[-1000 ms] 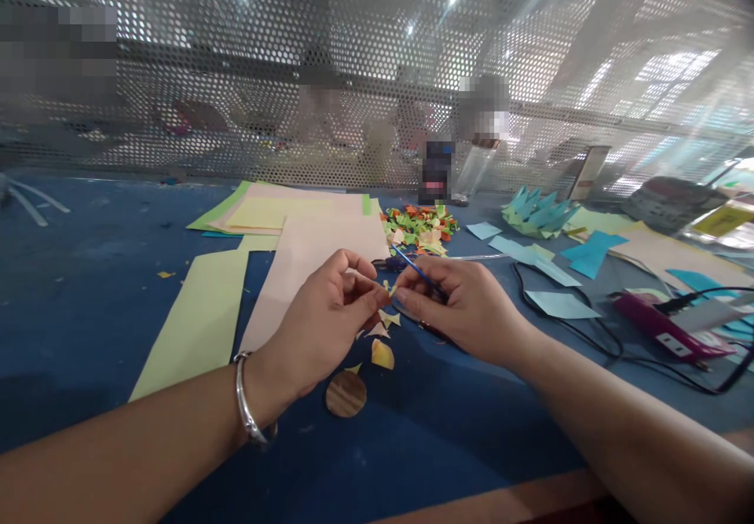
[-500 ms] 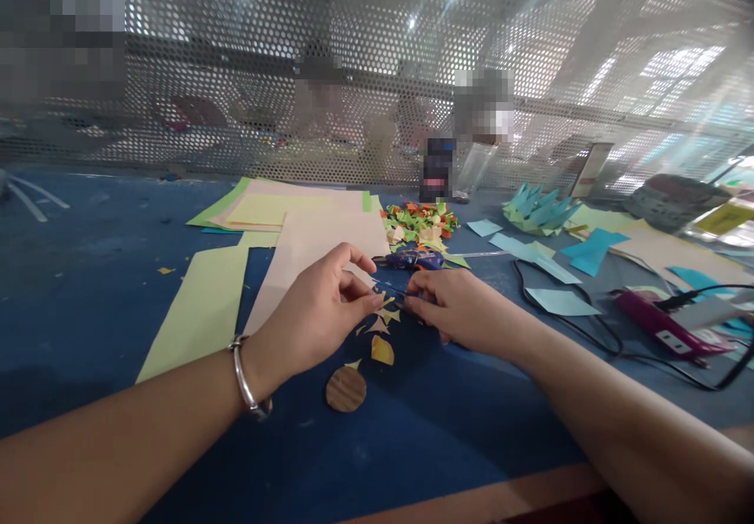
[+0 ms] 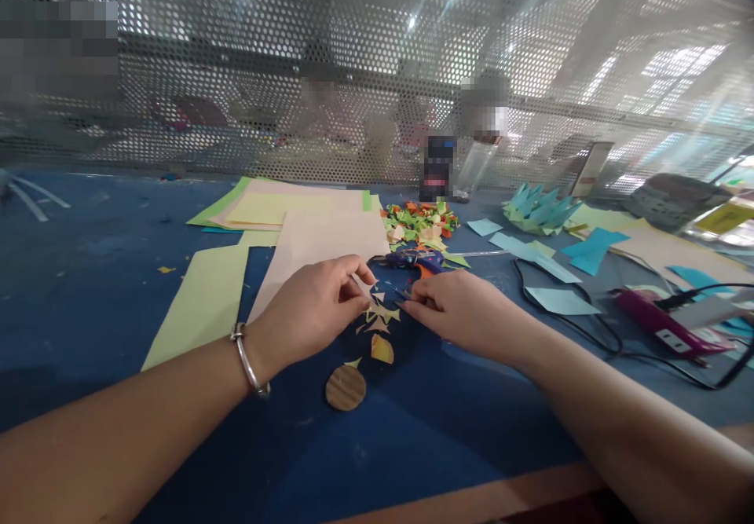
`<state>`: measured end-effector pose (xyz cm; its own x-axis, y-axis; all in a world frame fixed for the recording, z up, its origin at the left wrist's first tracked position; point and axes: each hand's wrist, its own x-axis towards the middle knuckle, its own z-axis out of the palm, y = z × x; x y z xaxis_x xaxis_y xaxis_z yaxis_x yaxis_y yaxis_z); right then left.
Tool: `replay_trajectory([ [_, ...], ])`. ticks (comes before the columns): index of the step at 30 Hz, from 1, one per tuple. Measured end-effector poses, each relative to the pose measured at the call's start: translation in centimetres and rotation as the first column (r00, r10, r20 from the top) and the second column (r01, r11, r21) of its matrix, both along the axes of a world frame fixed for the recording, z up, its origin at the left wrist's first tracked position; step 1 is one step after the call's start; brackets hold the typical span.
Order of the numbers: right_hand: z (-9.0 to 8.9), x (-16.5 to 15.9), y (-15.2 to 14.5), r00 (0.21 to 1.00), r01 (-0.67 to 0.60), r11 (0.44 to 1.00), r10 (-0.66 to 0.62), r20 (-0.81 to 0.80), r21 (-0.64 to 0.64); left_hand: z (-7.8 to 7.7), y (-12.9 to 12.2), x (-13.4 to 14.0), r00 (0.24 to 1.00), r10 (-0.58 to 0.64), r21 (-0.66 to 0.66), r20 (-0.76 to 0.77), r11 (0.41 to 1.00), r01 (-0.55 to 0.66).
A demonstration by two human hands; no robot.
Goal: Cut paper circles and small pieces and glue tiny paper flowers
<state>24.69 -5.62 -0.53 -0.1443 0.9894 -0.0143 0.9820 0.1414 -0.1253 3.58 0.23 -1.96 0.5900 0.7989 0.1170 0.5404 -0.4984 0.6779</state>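
Observation:
My left hand, with a silver bangle at its wrist, is curled, thumb and forefinger close together over small paper scraps. Whatever is between those fingertips is too small to make out. Facing it, my right hand is closed on slim scissors; only their dark tips show, the handles being hidden in my fingers. Just beyond both hands lies a blue glue gun with an orange trigger and a clear glue stick. Nearer me are a curled yellow paper piece and a brown cardboard disc.
Paper sheets lie at the left and middle. Behind the glue gun is a pile of coloured snippets. To the right are blue paper pieces, a folded paper crown shape and a purple power strip with black cable. Perforated metal screen behind.
My left hand has moved slightly left and down, away from the scissors. The scissors' tips have drawn back toward my right hand, and the gap between the hands is wider.

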Motion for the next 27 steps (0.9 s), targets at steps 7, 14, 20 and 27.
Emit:
replay_trajectory([
  [7,-0.2,0.1,-0.2,0.999,-0.025,1.000,0.025,-0.030,-0.011,0.3,0.2,-0.1,0.999,0.033,0.137,-0.018,0.990,-0.030],
  [14,-0.4,0.2,-0.1,0.999,-0.017,1.000,0.016,-0.038,-0.021,0.5,0.0,-0.1,0.998,0.050,0.205,-0.030,0.978,-0.042],
  [20,-0.6,0.1,-0.1,1.000,-0.018,1.000,0.018,-0.006,-0.007,0.7,-0.7,-0.1,0.998,0.007,0.190,-0.058,0.982,0.004],
  [27,-0.3,0.0,-0.2,0.996,-0.018,0.998,0.023,-0.092,0.053,0.9,-2.8,-0.2,0.971,-0.052,0.149,-0.233,0.985,0.088],
])
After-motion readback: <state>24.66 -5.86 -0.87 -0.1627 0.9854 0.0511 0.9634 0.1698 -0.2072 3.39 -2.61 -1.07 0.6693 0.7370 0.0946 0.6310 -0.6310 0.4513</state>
